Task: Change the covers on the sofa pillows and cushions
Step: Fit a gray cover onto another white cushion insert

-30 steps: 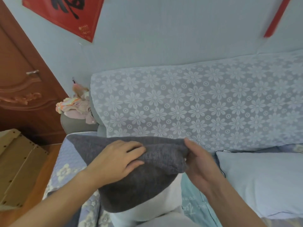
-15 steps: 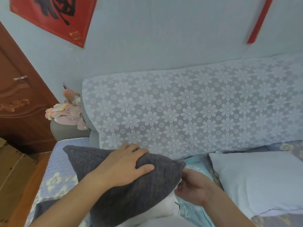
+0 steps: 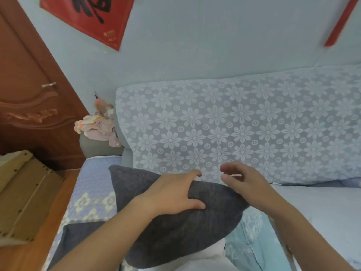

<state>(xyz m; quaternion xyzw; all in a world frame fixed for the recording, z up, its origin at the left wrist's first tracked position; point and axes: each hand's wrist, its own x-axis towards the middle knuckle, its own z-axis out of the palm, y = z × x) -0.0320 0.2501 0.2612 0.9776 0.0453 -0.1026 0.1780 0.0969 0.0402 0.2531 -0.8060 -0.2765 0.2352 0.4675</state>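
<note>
A dark grey cover [image 3: 175, 231] sits over a pillow on the sofa seat, and the white pillow insert [image 3: 205, 257] shows below its lower edge. My left hand [image 3: 173, 194] grips the cover's top edge, fingers over the far side and thumb on the near face. My right hand [image 3: 242, 180] hovers just above the cover's right corner with fingers loosely spread and nothing in it. A pale blue pillow [image 3: 322, 216] lies on the seat to the right, and a light blue patterned cover [image 3: 252, 245] lies beside the grey one.
The sofa back wears a white floral lace cloth [image 3: 234, 130]. A pile of pink clothes [image 3: 97, 126] sits on the grey armrest. A wooden door [image 3: 29, 94] and a cardboard box [image 3: 21, 192] stand to the left on the wood floor.
My right hand let go of the cover's right corner and rose above it. The grey cover now sits further down over the white insert. My left hand stays on the top edge.
</note>
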